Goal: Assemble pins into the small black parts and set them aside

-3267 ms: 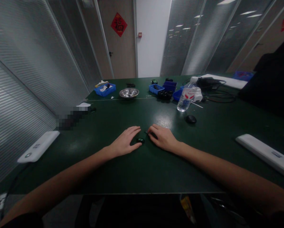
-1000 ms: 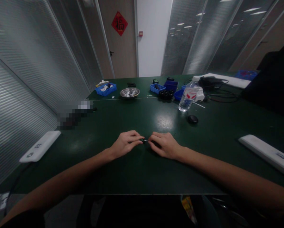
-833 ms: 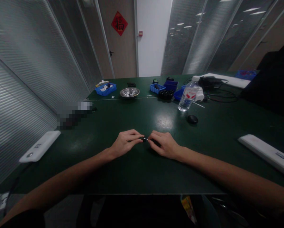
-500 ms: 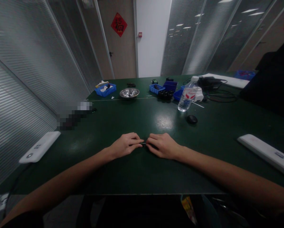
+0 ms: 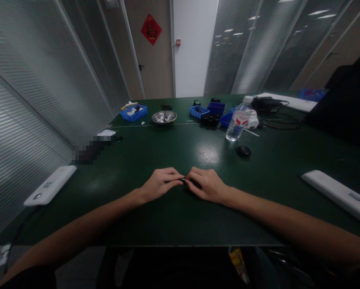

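My left hand and my right hand meet fingertip to fingertip on the dark green table, near its middle. Both are closed in a pinch. Between them shows a tiny dark part with a thin metal pin. The left fingers pinch the small dark piece; the right fingers hold the thin pin-like tool against it. Most of both items is hidden by the fingers.
A water bottle and a black round object stand to the far right. Blue bins, a metal bowl and black parts line the back. White flat devices lie at the left and right edges.
3.3 s ago the left hand lay flat beside a small dark piece on the table. It has since pinched the piece, and both hands have drawn together until the fingertips touch.
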Action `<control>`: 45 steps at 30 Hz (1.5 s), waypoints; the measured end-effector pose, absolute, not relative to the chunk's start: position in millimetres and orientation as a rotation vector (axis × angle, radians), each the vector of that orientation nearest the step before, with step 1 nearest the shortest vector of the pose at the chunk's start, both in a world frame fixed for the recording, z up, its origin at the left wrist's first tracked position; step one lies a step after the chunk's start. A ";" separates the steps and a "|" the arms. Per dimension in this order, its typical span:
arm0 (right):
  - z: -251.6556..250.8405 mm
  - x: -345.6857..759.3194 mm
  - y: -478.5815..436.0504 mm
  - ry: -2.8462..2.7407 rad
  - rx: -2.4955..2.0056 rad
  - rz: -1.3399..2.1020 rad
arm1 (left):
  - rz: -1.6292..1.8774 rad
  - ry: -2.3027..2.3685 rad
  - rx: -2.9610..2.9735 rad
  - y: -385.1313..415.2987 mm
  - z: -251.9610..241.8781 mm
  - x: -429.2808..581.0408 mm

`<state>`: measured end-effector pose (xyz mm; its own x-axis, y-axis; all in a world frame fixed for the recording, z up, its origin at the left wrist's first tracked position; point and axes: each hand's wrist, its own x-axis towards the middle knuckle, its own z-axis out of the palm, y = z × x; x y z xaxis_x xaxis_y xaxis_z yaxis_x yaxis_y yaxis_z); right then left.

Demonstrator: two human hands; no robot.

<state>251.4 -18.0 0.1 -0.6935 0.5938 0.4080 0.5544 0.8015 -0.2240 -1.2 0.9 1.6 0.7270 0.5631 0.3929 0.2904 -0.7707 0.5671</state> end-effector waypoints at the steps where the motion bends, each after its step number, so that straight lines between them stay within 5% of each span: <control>1: 0.4 251.2 -18.3 -2.512 -0.864 0.118 | 0.782 0.654 2.437 0.5 2.2 -0.5; 45: -1.5 253.7 -3.0 -2.505 -1.365 -0.019 | 0.629 1.036 2.458 10.5 -3.9 -1.9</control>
<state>253.7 -3.0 -1.5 -0.5103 0.8210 0.2560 0.8247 0.5516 -0.1249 -1.9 10.5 -3.9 0.6245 0.7408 0.2474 0.5616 -0.6461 0.5170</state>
